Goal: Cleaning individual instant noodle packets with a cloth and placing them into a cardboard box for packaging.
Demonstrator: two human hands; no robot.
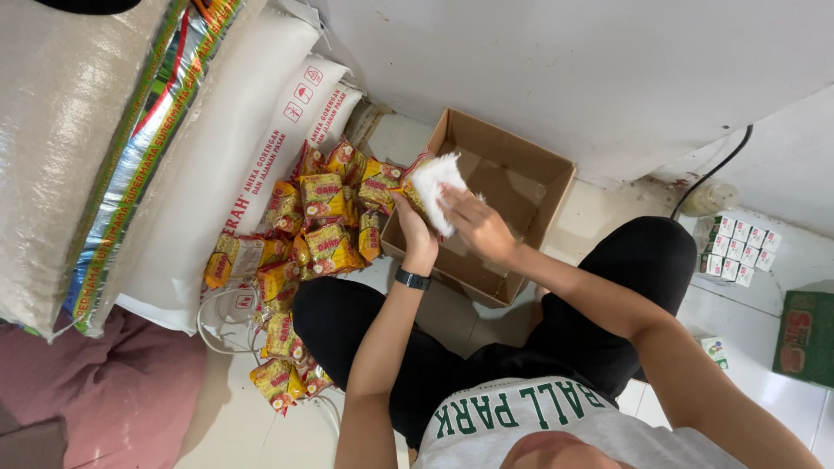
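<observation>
Left hand (411,221) gripping a yellow snack packet (415,178) over the open cardboard box (539,187); right hand (473,224) pressing a white cloth (437,184) against it. More packets (317,221) heaped beside sacks (208,156).

1. Bright, even daylight fills the scene; the white wall (565,69) and pale floor tiles (764,339) look near washed out.
2. Shadows are soft, the darkest lying inside the cardboard box (512,187) and under the sacks (130,156).
3. The glossy snack packets (321,195) show small glints.
4. The wide lens bends the edges; focus is sharp at centre, with slight blur on the white cloth (434,187).
</observation>
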